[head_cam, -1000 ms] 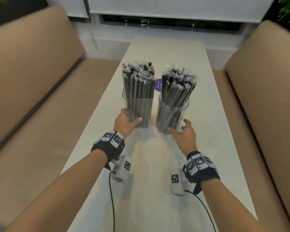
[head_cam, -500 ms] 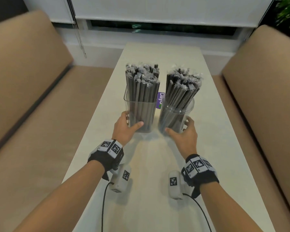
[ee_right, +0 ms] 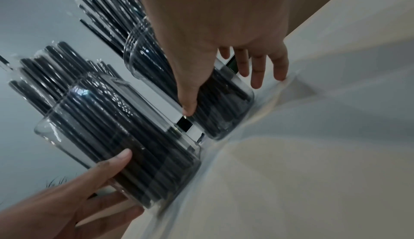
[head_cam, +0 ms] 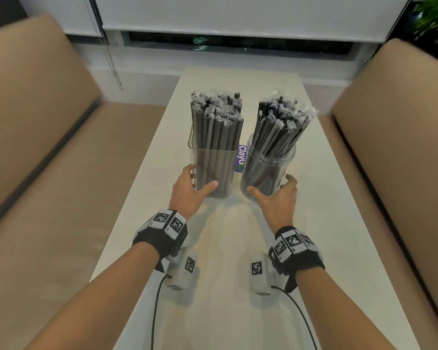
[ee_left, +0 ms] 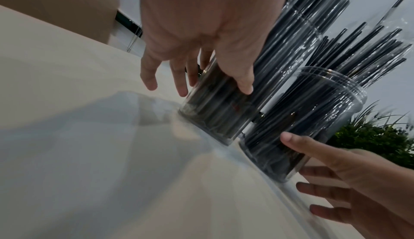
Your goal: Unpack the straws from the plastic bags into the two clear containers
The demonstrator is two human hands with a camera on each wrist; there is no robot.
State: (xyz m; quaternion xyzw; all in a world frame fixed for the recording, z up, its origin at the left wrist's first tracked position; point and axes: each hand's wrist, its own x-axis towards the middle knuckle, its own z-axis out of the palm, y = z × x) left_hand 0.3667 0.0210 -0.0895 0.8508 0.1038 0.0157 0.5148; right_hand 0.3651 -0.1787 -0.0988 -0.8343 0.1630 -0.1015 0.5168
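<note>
The left hand [head_cam: 187,195] clasps the square container [head_cam: 213,149], thumb in front, fingertips hidden behind it; the right hand [head_cam: 278,198] clasps the round jar [head_cam: 269,159] likewise. The 2 stand side by side on the table [head_cam: 238,248], packed with wrapped black straws [head_cam: 218,117]. Between them a purple label [head_cam: 241,157] shows only partly.

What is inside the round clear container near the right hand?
Black straws in clear wrappers fill the round container, leaning and sticking out above its rim. Its floor cannot be seen: the straws and the right hand holding its base cover it.
</note>
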